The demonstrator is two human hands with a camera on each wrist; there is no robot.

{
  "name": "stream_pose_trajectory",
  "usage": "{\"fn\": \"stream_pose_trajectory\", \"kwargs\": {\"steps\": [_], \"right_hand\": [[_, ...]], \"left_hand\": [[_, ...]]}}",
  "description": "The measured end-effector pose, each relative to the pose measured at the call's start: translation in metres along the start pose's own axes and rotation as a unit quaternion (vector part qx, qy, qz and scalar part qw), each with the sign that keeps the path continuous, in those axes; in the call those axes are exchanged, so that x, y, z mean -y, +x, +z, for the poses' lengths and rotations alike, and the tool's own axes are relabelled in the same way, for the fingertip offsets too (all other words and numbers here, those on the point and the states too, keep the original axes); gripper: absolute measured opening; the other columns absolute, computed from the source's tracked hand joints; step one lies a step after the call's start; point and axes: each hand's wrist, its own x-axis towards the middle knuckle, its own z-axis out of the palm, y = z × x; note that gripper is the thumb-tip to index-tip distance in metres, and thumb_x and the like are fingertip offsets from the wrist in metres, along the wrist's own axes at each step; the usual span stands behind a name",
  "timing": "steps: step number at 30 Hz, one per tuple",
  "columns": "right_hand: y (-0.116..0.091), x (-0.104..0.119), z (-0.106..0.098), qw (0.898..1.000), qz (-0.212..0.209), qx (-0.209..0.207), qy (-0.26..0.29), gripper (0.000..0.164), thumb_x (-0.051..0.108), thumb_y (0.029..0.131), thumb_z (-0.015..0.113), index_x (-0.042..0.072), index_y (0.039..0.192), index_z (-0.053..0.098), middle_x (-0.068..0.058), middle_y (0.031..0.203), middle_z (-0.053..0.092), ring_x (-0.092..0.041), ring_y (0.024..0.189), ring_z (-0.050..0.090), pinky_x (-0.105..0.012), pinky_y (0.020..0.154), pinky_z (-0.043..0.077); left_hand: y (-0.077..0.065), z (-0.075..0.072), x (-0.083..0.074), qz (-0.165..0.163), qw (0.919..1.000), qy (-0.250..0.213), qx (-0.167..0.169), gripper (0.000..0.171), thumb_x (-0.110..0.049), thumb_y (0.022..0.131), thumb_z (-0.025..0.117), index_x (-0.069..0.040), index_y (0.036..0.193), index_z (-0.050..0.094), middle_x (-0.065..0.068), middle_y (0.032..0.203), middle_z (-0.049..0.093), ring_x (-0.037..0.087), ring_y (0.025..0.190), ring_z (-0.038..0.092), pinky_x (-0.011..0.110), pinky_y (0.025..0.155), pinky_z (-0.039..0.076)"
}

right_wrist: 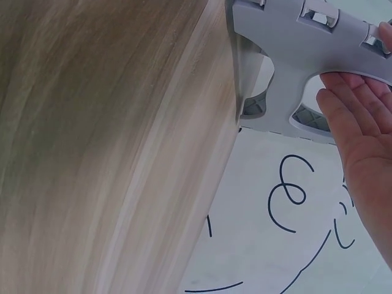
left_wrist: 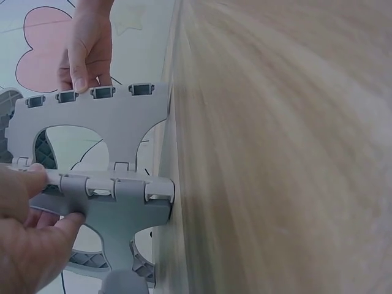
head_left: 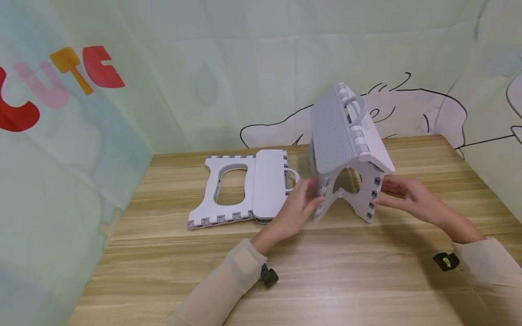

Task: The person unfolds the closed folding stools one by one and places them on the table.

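Observation:
A light grey plastic folding step stool stands half unfolded on the wooden table, its two top halves sloping like a roof and its carry handle sticking up. My left hand grips the edge of the left leg panel; the left wrist view shows the thumb and fingers around that edge. My right hand holds the right leg panel. In the right wrist view, its fingers lie against the panel at the cutout, with the thumb at the hinged edge.
A second folding stool lies folded flat on the table, left of the standing one, with its handle toward my left hand. Behind the table hangs a printed cloth with cartoon lines and coloured letters.

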Motion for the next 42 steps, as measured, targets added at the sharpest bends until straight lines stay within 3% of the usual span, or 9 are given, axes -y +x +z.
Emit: {"fn": "stream_pose_trajectory", "kwargs": {"steps": [13,42], "right_hand": [[-0.004,-0.005,-0.004,1.0,-0.013,0.007,0.007,0.048,-0.002,0.091,0.07,-0.014,0.134,0.051,-0.031,0.127,0.059,0.004,0.112,0.057,-0.018,0.09,0.051],[-0.012,-0.008,-0.008,1.0,-0.011,0.006,0.012,0.048,-0.004,0.092,0.067,-0.017,0.135,0.049,-0.035,0.126,0.058,0.004,0.111,0.058,-0.013,0.087,0.05]], "left_hand": [[0.0,0.0,-0.001,-0.002,0.9999,-0.015,0.0,0.045,-0.011,0.101,0.058,0.004,0.14,0.04,0.019,0.135,0.046,0.028,0.127,0.052,0.02,0.099,0.048],[-0.001,-0.001,-0.002,0.001,0.9997,-0.025,0.0,0.043,-0.01,0.101,0.059,0.006,0.137,0.042,0.02,0.134,0.047,0.03,0.126,0.053,0.021,0.098,0.048]]}}
